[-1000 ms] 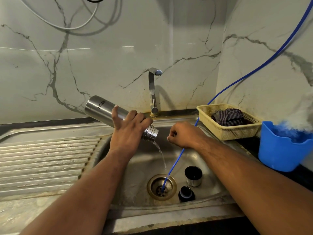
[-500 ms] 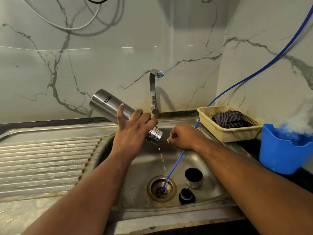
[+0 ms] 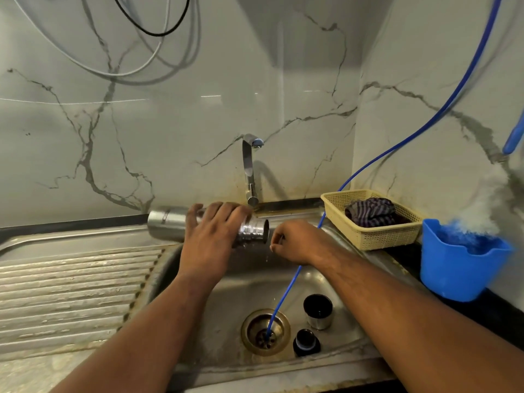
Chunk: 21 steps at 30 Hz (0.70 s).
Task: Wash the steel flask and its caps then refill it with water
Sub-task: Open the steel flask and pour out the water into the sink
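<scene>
Sink (image 3: 241, 290): two caps by the drain (image 3: 265, 331), one black cap (image 3: 306, 342), one steel cap (image 3: 318, 312). Your left hand (image 3: 211, 236) grips the one flask (image 3: 166, 226), roughly level over the sink, mouth facing your right hand (image 3: 295, 241), which is curled round the one hose (image 3: 285, 293). Behind: one tap (image 3: 248, 165), one basket (image 3: 377, 236).

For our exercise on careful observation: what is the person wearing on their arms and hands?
Nothing that shows. The left hand and right hand are bare, with no gloves, rings or watch in view. The left forearm and right forearm are uncovered too; no sleeve reaches into the picture.
</scene>
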Motion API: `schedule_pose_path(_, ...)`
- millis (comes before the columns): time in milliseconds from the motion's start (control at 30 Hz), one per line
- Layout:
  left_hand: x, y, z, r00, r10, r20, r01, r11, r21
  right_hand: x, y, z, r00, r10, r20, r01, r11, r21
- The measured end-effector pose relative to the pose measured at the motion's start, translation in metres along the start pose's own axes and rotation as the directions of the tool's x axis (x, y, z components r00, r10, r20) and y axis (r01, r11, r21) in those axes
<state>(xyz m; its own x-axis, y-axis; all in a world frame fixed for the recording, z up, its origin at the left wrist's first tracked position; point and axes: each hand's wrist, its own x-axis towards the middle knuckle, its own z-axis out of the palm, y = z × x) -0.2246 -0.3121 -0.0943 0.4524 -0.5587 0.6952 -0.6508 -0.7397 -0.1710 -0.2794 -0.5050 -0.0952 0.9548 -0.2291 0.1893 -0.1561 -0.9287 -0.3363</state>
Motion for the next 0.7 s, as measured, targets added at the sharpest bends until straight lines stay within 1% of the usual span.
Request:
schedule_pose_path(67, 0.001, 0.001, -0.002, 0.996, -0.086, 0.016, 0.088, 0.982, -0.165, -0.002, -0.001, -0.005, 0.999, -0.038, 0.013, 0.037, 0.997, 0.067)
schedule_pose_path(100, 0.001, 0.002, -0.005, 0.990, -0.141, 0.031, 0.144, 0.955, -0.261, -0.003, -0.002, -0.006, 0.997, -0.067, 0.033, 0.064, 0.993, 0.095)
schedule_pose_path(167, 0.000, 0.004, -0.006, 0.966, -0.253, 0.058, 0.253, 0.869, -0.425, -0.005, -0.006, -0.005, 0.987, -0.126, 0.100, 0.111, 0.983, 0.143)
schedule_pose_path(200, -0.001, 0.006, -0.005, 0.948, -0.308, 0.080, 0.304, 0.805, -0.509, -0.006, -0.007, -0.003, 0.979, -0.150, 0.137, 0.125, 0.977, 0.175)
schedule_pose_path(233, -0.003, 0.008, -0.002, 0.925, -0.362, 0.115, 0.355, 0.717, -0.600, -0.008, -0.009, -0.001, 0.969, -0.178, 0.170, 0.141, 0.967, 0.214)
schedule_pose_path(300, -0.004, 0.011, 0.004, 0.865, -0.453, 0.215, 0.440, 0.479, -0.760, -0.012, -0.015, 0.001, 0.952, -0.224, 0.208, 0.158, 0.943, 0.293)
schedule_pose_path(333, -0.004, 0.011, 0.007, 0.837, -0.481, 0.262, 0.464, 0.368, -0.806, -0.014, -0.019, 0.001, 0.948, -0.234, 0.218, 0.154, 0.931, 0.331)
schedule_pose_path(400, -0.002, 0.010, 0.011, 0.803, -0.494, 0.334, 0.483, 0.210, -0.850, -0.018, -0.026, -0.001, 0.953, -0.218, 0.208, 0.126, 0.915, 0.382)
schedule_pose_path(467, 0.001, 0.011, 0.013, 0.788, -0.482, 0.382, 0.482, 0.099, -0.871, -0.021, -0.033, -0.006, 0.972, -0.181, 0.152, 0.112, 0.920, 0.376)
schedule_pose_path(533, 0.003, 0.011, 0.011, 0.793, -0.442, 0.420, 0.477, 0.023, -0.878, -0.023, -0.037, -0.010, 0.982, -0.164, 0.090, 0.124, 0.931, 0.345)
schedule_pose_path(600, 0.004, 0.008, 0.008, 0.816, -0.355, 0.456, 0.488, 0.001, -0.873, -0.027, -0.039, -0.015, 0.987, -0.148, 0.066, 0.116, 0.930, 0.350)
schedule_pose_path(667, 0.004, 0.001, 0.004, 0.852, -0.238, 0.467, 0.489, 0.041, -0.871, -0.032, -0.040, -0.020, 0.989, -0.132, 0.061, 0.101, 0.924, 0.368)
schedule_pose_path(700, 0.004, -0.001, 0.001, 0.865, -0.179, 0.468, 0.488, 0.091, -0.868, -0.036, -0.040, -0.023, 0.990, -0.131, 0.057, 0.101, 0.923, 0.373)
